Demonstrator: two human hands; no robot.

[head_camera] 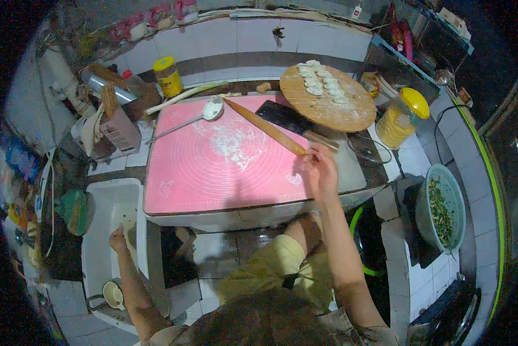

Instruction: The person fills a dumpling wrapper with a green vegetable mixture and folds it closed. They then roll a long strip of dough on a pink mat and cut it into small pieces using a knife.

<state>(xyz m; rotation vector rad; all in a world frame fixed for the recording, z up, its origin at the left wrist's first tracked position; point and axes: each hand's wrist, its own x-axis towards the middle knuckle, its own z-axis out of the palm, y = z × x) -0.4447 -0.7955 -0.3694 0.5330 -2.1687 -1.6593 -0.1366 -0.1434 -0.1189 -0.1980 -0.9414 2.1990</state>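
Observation:
My right hand (322,168) grips the near end of a tapered wooden rolling pin (267,126). The pin slants up and left over a pink silicone baking mat (185,162) printed with rings. White flour (230,145) is scattered at the mat's middle. A metal ladle (211,110) with flour in its bowl lies across the mat's upper left. My left hand (117,238) is over the white sink (101,216), fingers curled in, with nothing visible in them. A round wooden board (352,110) behind the pin bears two rows of dumplings (315,82).
A dark cleaver-like blade (280,114) lies right of the pin. A yellow-lidded jar (403,116) stands farther right, above a bowl of chopped green filling (441,212). A yellow canister (168,77) and a scallion stalk (185,95) are at the back left. The sink holds a small cup (112,295).

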